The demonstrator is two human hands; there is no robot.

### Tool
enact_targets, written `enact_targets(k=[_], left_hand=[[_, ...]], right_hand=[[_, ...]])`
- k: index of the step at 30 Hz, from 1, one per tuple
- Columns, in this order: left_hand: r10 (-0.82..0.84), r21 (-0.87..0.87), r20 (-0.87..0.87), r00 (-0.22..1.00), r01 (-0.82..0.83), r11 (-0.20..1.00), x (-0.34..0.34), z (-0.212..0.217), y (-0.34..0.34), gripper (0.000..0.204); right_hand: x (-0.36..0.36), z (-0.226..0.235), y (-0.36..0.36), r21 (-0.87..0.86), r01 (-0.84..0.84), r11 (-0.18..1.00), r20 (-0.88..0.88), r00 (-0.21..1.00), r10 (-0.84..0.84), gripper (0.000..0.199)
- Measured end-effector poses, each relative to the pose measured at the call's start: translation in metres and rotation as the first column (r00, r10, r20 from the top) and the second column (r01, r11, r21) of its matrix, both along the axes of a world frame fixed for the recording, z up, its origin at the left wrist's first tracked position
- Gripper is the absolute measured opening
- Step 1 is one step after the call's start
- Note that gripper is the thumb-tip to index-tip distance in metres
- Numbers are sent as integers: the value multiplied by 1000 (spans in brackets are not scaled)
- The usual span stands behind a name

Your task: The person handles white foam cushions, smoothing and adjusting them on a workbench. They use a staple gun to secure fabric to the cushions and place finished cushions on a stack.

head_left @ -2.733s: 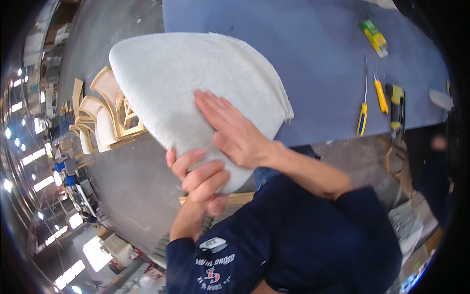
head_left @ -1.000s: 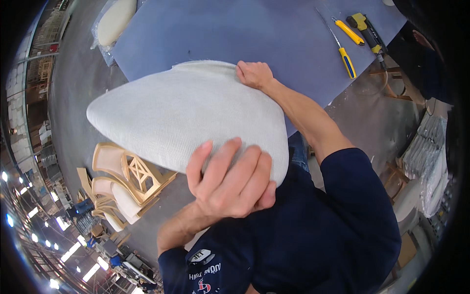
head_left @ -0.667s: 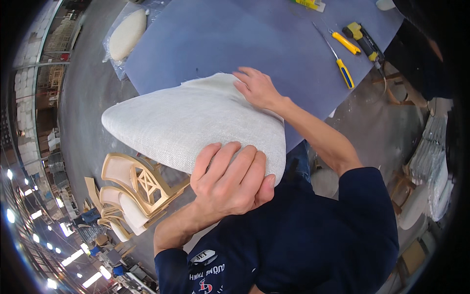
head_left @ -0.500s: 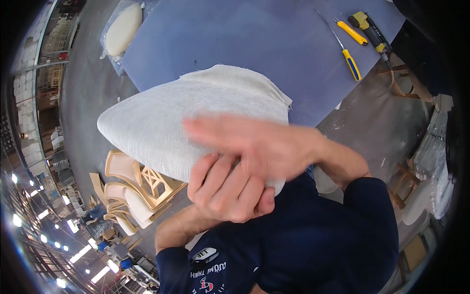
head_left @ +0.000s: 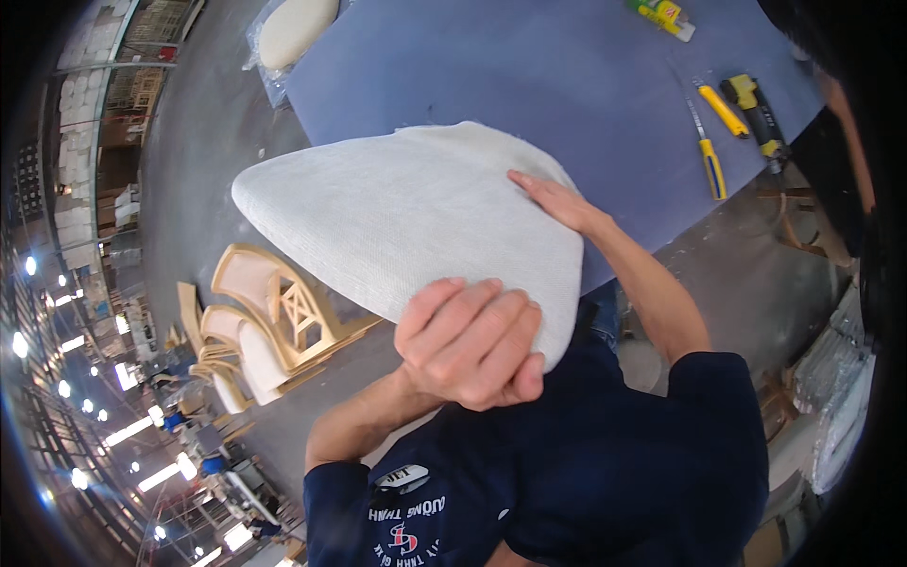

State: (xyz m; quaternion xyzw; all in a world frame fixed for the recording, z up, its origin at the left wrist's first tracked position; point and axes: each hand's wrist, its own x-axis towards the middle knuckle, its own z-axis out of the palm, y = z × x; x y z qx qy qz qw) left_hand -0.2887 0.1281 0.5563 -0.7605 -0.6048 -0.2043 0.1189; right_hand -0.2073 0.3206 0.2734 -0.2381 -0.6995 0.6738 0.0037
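A padded chair seat (head_left: 406, 208) in off-white woven fabric is held up in front of me, tilted, its narrow end toward the left. My left hand (head_left: 468, 340) is closed on its near edge, knuckles up and fingers curled over the fabric. Toward the far right edge, my right hand (head_left: 556, 200) lies against the cover with its fingers stretched out; its thumb is hidden. Loose-looking fabric shows along the seat's far rim.
On the blue-grey table (head_left: 605, 123) lie a yellow-and-blue screwdriver (head_left: 710, 165), a yellow cutter knife (head_left: 724, 111), a yellow-black power tool (head_left: 756, 111) and a green-yellow bottle (head_left: 666, 17). Another padded seat (head_left: 298, 30) rests at the far left. Wooden chair frames (head_left: 274, 307) stand on the floor.
My right hand, blurred over the seat's middle beside my left hand, has moved away to the far right edge. My left hand keeps its grip. The view has shifted, bringing in the bottle.
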Motion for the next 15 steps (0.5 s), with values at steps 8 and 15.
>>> enact_targets(k=[8,15], left_hand=[[13,52,14,1000,-14,999,1,-3,-11,34],[4,63,42,999,-7,998,4,-8,-22,37]], right_hand=[[20,131,30,107,131,986,-431,899,-72,72],[26,-4,-20,95,-32,995,-10,999,33,74]])
